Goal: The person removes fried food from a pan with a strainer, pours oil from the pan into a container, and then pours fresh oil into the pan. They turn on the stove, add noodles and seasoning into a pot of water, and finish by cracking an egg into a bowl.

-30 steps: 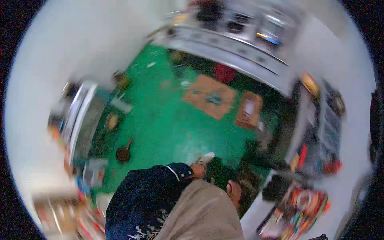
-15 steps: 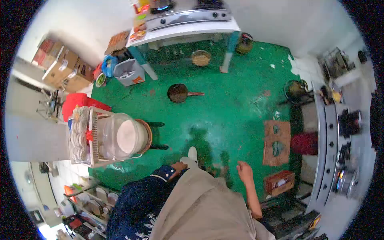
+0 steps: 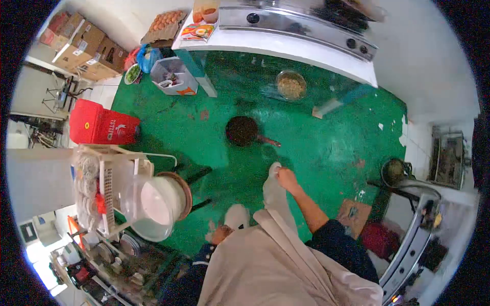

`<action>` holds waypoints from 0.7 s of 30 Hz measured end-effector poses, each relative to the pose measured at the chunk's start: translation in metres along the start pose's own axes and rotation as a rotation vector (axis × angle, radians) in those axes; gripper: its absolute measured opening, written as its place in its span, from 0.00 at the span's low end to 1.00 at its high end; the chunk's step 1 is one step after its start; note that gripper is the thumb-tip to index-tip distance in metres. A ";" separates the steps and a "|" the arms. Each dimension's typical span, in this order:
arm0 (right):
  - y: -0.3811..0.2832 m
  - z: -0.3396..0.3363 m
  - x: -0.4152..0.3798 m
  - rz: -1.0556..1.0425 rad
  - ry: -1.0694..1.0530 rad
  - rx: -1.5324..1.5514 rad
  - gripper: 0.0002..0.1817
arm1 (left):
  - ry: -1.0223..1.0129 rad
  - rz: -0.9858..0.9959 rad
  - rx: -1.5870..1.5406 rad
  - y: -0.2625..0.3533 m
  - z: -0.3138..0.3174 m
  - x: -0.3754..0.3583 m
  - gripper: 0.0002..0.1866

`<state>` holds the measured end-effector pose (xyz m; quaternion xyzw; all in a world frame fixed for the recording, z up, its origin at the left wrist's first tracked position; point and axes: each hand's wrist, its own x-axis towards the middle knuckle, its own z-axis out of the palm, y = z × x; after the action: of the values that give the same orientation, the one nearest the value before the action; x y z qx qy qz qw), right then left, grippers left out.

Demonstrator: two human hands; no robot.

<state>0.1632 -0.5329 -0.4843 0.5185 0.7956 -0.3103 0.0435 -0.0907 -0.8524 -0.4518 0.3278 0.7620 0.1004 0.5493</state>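
My right hand (image 3: 287, 179) hangs in front of my right leg, its fingers curled in, with nothing seen in them. My left hand (image 3: 221, 234) is low beside the light beige cloth of my clothing; its fingers are dark and blurred. A dark frying pan (image 3: 241, 130) with a brownish handle (image 3: 269, 141) lies on the green floor (image 3: 326, 143) ahead of my feet. Neither hand touches the pan; the right one is nearer to its handle.
Ahead stands a white table (image 3: 286, 48) with a steel stove (image 3: 306, 29); a bowl of food (image 3: 291, 85) sits beneath. Left are a red bin (image 3: 104, 125), a large clear tub (image 3: 148, 204) and a dish rack (image 3: 117, 250). Another stove (image 3: 408, 255) and a cardboard piece (image 3: 353, 214) are right.
I have stepped forward, so the stove table and pan appear closer. My right hand has swung forward and inward; my left hand has dropped back a little.
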 end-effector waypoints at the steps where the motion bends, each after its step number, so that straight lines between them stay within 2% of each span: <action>1: 0.015 0.012 0.031 -0.019 -0.030 -0.029 0.13 | 0.146 0.039 0.042 0.009 0.005 0.010 0.23; 2: 0.028 0.026 0.061 -0.038 -0.062 -0.057 0.14 | 0.292 0.073 0.096 0.020 0.008 0.020 0.23; 6: 0.083 0.091 0.175 -0.034 -0.136 -0.152 0.21 | 0.644 0.053 0.304 0.058 0.010 0.076 0.22; 8: 0.131 0.155 0.228 -0.088 -0.179 -0.244 0.27 | 0.665 0.033 0.344 0.073 0.004 0.113 0.26; 11: 0.164 0.206 0.290 -0.063 -0.253 -0.275 0.36 | 0.690 0.018 0.334 0.086 -0.005 0.171 0.31; 13: 0.189 0.251 0.325 0.060 -0.322 -0.282 0.38 | 0.814 0.039 0.204 0.080 -0.004 0.200 0.33; 15: 0.220 0.291 0.350 0.034 -0.269 -0.344 0.38 | 0.964 0.098 0.150 0.053 0.006 0.247 0.34; 17: 0.252 0.322 0.352 -0.133 -0.139 -0.416 0.37 | 1.131 0.172 0.167 0.017 0.021 0.289 0.35; 20: 0.285 0.345 0.368 -0.339 0.007 -0.371 0.34 | 1.080 0.253 0.357 -0.005 0.015 0.328 0.35; 21: 0.291 0.349 0.375 -0.293 -0.144 -0.283 0.33 | 1.316 0.375 0.093 -0.016 0.030 0.358 0.33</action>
<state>0.1513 -0.3437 -1.0421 0.3625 0.8929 -0.2348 0.1272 -0.1345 -0.6530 -0.7475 0.3483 0.8711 0.3394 -0.0691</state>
